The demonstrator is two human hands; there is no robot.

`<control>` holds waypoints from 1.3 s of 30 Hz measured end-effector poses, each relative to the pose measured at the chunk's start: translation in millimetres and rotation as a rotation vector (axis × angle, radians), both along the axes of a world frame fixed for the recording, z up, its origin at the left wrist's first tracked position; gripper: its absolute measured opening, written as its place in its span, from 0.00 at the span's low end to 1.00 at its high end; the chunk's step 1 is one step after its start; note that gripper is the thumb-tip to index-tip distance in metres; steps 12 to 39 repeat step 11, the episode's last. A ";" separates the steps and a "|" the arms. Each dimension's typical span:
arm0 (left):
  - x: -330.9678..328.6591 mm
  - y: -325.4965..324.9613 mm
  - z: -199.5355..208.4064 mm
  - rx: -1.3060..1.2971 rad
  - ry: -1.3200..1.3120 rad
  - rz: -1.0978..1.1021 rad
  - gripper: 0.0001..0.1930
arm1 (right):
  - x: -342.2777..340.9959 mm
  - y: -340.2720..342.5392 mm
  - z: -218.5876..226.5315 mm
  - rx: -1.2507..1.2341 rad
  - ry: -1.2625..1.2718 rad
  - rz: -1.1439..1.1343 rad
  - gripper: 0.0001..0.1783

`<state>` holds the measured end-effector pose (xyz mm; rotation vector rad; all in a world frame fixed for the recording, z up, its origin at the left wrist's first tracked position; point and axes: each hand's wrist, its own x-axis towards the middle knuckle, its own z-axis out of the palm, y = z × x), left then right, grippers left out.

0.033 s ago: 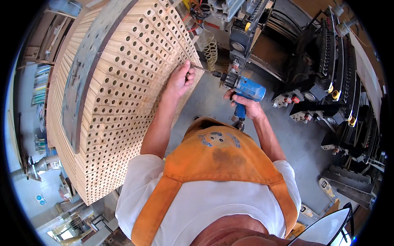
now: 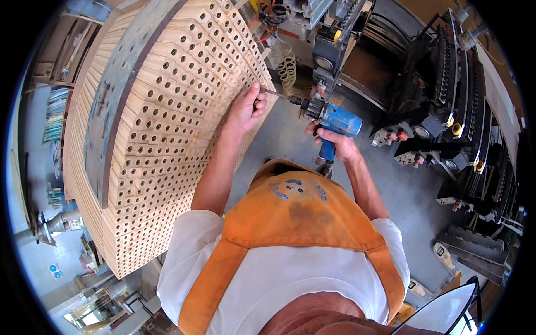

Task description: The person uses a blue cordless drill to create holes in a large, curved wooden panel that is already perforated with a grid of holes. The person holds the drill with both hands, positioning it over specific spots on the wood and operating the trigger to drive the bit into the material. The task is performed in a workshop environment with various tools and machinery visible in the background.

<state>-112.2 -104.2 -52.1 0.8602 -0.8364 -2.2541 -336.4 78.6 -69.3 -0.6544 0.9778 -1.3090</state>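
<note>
My right hand (image 2: 339, 142) is wrapped round the pistol grip of a blue air impact driver (image 2: 341, 120). A long thin driver bit (image 2: 279, 95) points left from its dark chuck. The bit's tip ends at the thumb and forefinger of my left hand (image 2: 245, 110), whose fingers are curled closed; what they hold, if anything, is hidden. Just behind that hand stands a large stack of pale wooden pieces (image 2: 184, 111), its face dotted with rows of round holes that look lined with dark metal rings.
A worn grey board (image 2: 114, 111) runs along the stack's left side. At the right stands dark machinery (image 2: 435, 106) with gauges and yellow knobs. A coiled pale air hose (image 2: 287, 70) hangs beyond the bit. Grey floor (image 2: 385, 190) shows beside my orange apron (image 2: 301, 223).
</note>
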 end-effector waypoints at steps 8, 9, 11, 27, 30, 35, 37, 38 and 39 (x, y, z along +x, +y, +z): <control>-15.6 14.1 1.0 -0.070 -0.145 0.139 0.15 | -10.1 0.6 -7.7 -0.074 0.215 0.062 0.19; -18.1 15.8 2.3 -0.109 -0.208 0.157 0.15 | -9.4 1.8 -9.7 -0.159 0.337 0.061 0.19; -20.4 15.8 4.4 -0.062 -0.235 0.182 0.15 | -7.3 1.5 -12.2 -0.251 0.453 0.064 0.19; -20.4 15.8 4.4 -0.062 -0.235 0.182 0.15 | -7.3 1.5 -12.2 -0.251 0.453 0.064 0.19; -20.4 15.8 4.4 -0.062 -0.235 0.182 0.15 | -7.3 1.5 -12.2 -0.251 0.453 0.064 0.19; -20.4 15.8 4.4 -0.062 -0.235 0.182 0.15 | -7.3 1.5 -12.2 -0.251 0.453 0.064 0.19; -20.4 15.8 4.4 -0.062 -0.235 0.182 0.15 | -7.3 1.5 -12.2 -0.251 0.453 0.064 0.19; -20.4 15.8 4.4 -0.062 -0.235 0.182 0.15 | -7.3 1.5 -12.2 -0.251 0.453 0.064 0.19; -20.4 15.8 4.4 -0.062 -0.235 0.182 0.15 | -7.3 1.5 -12.2 -0.251 0.453 0.064 0.19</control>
